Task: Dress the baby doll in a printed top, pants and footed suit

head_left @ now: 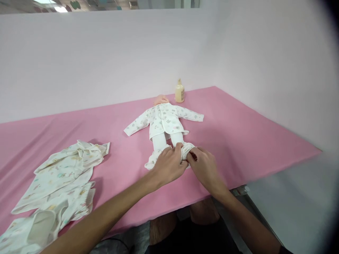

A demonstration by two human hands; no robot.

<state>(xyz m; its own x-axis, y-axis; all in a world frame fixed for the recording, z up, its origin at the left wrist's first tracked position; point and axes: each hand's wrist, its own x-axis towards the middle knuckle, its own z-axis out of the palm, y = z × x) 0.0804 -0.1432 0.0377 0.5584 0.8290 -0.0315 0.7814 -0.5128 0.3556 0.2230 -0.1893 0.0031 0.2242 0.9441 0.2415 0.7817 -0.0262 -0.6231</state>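
Note:
A baby doll (159, 141) lies on its back on the pink-covered table, its head toward the wall. It wears a white patterned jacket (165, 120) with long sleeves spread outward. White patterned baby pants (187, 147) are bunched around its lower legs. My right hand (203, 165) pinches the bunched fabric at the leg on the right. Beside it, my left hand (171, 163) is closed on the same pants, its fingers pressed against the cloth. The doll's feet are hidden by the fabric and my hands.
A pump bottle (179, 92) of pale yellow liquid stands behind the doll, near the wall. Patterned baby clothes (63, 173) lie in a loose pile on the left. The pink tablecloth (246, 141) reaches the table's front edge, close to my legs.

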